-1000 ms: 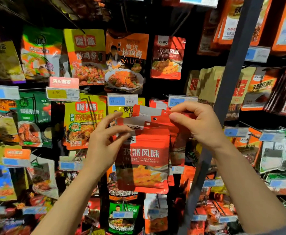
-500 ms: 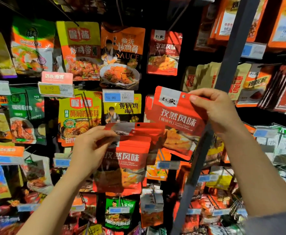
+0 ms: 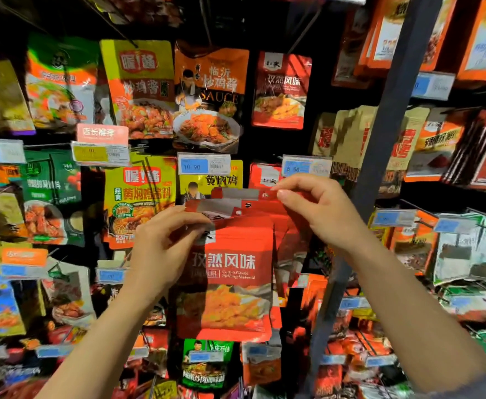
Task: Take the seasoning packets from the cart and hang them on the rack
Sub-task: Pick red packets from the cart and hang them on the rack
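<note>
A fanned stack of red cumin seasoning packets (image 3: 233, 272) hangs in front of the rack at centre. My left hand (image 3: 164, 243) grips the stack near its top left edge. My right hand (image 3: 319, 211) pinches the top strip of the rearmost packet (image 3: 247, 194) between thumb and fingers, just below the 5.50 price tag (image 3: 306, 166). One identical red packet (image 3: 281, 90) hangs on the hook above. The hook behind the price tag is hidden. The cart is out of view.
Hanging sauce packets crowd the rack all around: yellow ones (image 3: 142, 194) to the left, an orange sauce packet (image 3: 210, 96) above. A dark upright post (image 3: 380, 156) runs diagonally just right of my right hand. More packets hang beyond it.
Half a second ago my right hand held one red packet lifted toward the hook at upper right. Now it is back at the stack, pinching the top of the rear packet. My left hand rose slightly.
</note>
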A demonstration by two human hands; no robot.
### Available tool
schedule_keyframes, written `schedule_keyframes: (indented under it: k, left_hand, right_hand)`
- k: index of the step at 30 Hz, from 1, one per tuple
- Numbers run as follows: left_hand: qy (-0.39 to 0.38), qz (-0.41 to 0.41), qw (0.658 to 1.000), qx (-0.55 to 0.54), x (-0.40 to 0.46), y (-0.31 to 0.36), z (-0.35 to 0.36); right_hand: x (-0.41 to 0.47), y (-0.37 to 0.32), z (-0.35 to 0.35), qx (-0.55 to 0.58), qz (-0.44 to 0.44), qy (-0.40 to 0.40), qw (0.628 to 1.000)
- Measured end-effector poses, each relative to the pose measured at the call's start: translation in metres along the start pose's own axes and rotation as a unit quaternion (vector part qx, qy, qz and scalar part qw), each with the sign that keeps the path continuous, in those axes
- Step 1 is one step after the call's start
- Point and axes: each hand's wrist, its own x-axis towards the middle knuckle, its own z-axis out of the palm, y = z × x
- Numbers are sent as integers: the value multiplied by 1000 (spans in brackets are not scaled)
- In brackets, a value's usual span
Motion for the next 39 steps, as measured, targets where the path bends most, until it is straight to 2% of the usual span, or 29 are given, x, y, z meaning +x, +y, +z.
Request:
schedule_keyframes:
  k: [7, 14, 22, 25, 29, 35, 39]
  left_hand:
    - [28, -33, 999, -22, 4, 2, 2]
    - [37, -31, 999, -9, 8, 6, 5]
    - [48, -66, 997, 4, 15, 10, 11]
    - [52, -78, 996, -5, 22, 12, 13]
    - [55, -69, 996, -11, 31, 13, 20]
    - [59, -51, 997, -22, 49, 11, 33]
    - [80, -31, 996, -6, 76, 6, 39]
  right_hand:
    - [-11, -9, 0, 23, -18, -22, 999]
    - [-9, -6, 3, -27, -47, 41, 998]
    - [5, -11, -6, -79, -31, -14, 996]
    - [12, -10, -9, -118, -30, -11, 993]
    - [20, -13, -18, -110, -22, -12, 994]
    - [35, -11, -30, -117, -67, 41, 990]
    - [61, -11, -45, -122, -90, 111, 982]
